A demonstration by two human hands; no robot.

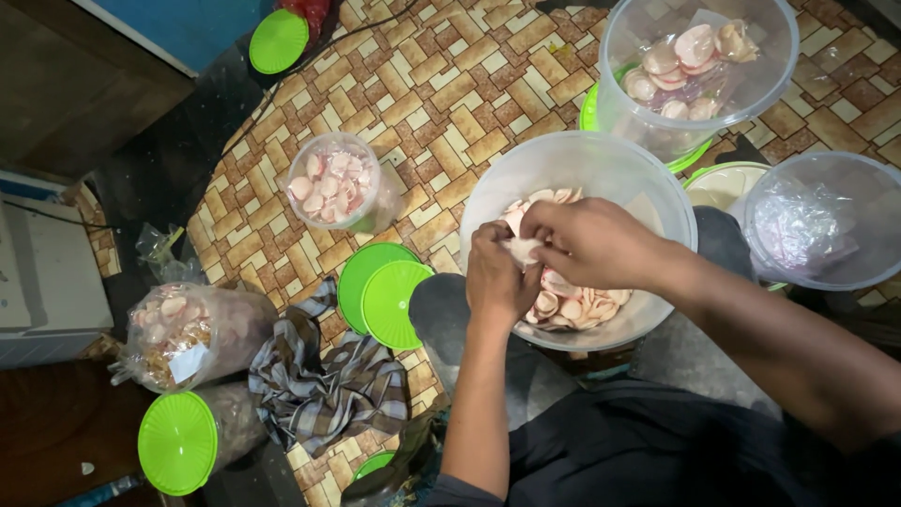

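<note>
Both hands met over the large clear tub point(657, 202) that stood between the person's knees on the patterned floor point(450, 94). The left hand point(496, 274) and the right hand point(587, 242) pinched together one pale, round cracker piece point(522, 250), which sat exactly between them, just above the heap of pink and white crackers point(572, 305) in the bottom of the tub. The fingers point(540, 225) of the right hand were curled down and closed on the right edge of the piece, and the left hand's fingers were closed on its left edge, so the piece was clamped from two sides and touched both hands. It was small and mostly covered, so I could not tell its long axis for certain; it seemed to lie flat, across from one hand to the other. No hand was nearer than the other, since both already held it. The heap lay directly below the fingers and a little toward the person, near the tub's lower wall. Around the tub stood other things: a second clear tub with bagged crackers point(694, 56) farther away, a tub with an empty plastic liner point(817, 221) to the right, a small round container of crackers point(333, 180) to the left, two green lids point(385, 296) just beside the left forearm, a checked cloth point(324, 371), a filled bag lying on its side point(188, 333), and a jar closed with a green lid point(178, 443).
</note>
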